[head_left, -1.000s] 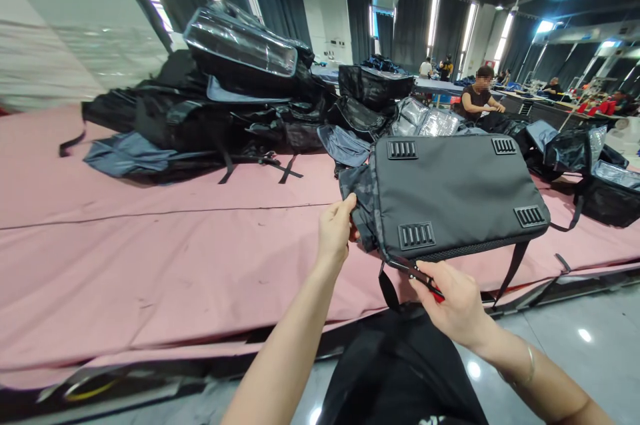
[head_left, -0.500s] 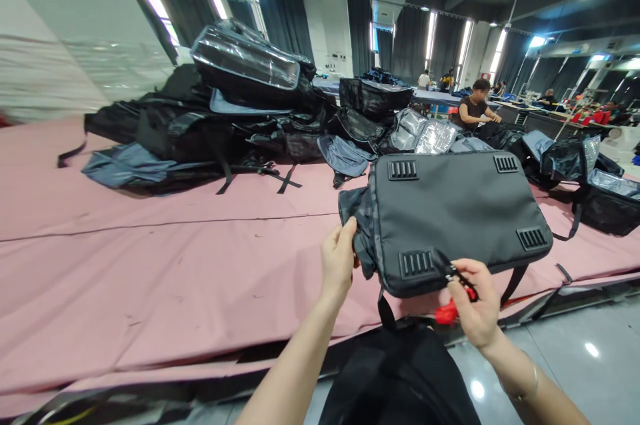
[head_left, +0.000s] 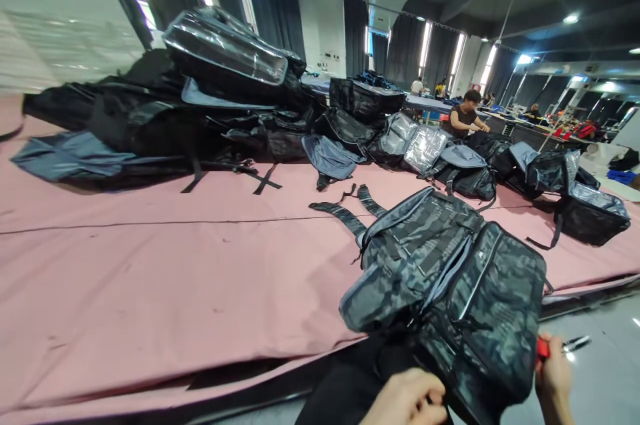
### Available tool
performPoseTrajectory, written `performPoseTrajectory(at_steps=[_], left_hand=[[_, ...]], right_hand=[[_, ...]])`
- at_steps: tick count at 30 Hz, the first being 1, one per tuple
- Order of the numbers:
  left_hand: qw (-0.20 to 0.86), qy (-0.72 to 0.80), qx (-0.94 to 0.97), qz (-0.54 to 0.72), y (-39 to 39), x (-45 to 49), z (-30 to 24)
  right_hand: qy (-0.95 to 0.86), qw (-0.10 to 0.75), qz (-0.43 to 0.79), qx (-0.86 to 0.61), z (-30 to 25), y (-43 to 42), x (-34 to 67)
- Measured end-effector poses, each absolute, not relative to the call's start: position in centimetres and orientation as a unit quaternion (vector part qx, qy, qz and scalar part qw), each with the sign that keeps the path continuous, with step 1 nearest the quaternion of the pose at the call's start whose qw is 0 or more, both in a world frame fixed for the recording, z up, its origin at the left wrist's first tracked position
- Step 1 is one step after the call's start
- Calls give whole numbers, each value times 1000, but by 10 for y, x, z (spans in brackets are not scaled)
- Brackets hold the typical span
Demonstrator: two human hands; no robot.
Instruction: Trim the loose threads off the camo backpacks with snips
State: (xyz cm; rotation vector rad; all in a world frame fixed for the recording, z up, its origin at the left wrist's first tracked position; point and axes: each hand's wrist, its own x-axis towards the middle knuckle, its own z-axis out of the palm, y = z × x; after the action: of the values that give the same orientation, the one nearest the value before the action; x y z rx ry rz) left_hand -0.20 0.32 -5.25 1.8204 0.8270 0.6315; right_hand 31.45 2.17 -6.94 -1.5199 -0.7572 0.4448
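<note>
A dark camouflage backpack lies spread open on the table's near edge, its grey-lined flap turned left and its shoulder straps pointing away. At the bottom of the view, my left hand is closed, fingers curled on the bag's near black edge; part of the grip is out of sight. My right hand is closed beside the bag's right side. It holds a pair of thread snips, metal tips pointing right, with something red at the grip.
The long table has a pink cover. A heap of black bags fills its far left side, and more open bags run along the back to the right. A co-worker is at the far side. Grey floor lies at right.
The backpack has been turned over, from its black base with ribbed feet to its camouflage side, and laid down nearer me. Both hands moved down; the right still holds the snips.
</note>
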Motion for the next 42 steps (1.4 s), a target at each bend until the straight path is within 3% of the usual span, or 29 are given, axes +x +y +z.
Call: performPoseTrajectory(at_steps=[5,8,13,18,27,32,35,38,42], left_hand=[[295,503,681,443,68,-43,-17],[161,552,650,496,130,-66,-13],[240,563,658,438,198,-88,-38],[256,589,617,456,194,-99,-66],[289,617,583,442,64,-104,-73],[362,616,596,366,-16,-100,-50],[275,619,619,397,-23,-98,-26],[140,544,713,419,-3,-85,-7],[102,456,811,351,30,-58,-5]], right_hand=[[-266,550,172,-773,-72,-21,325],[-258,591,177,-743,-64,-33,300],[-319,612,143,-709,-76,-54,244],[-323,585,105,-737,-94,-59,226],[-400,518,-59,-754,-78,24,297],[-447,517,-19,-730,-71,81,335],[-465,512,10,-722,-54,102,323],[-490,534,-55,-687,-36,97,272],[-566,593,25,-573,-20,54,186]])
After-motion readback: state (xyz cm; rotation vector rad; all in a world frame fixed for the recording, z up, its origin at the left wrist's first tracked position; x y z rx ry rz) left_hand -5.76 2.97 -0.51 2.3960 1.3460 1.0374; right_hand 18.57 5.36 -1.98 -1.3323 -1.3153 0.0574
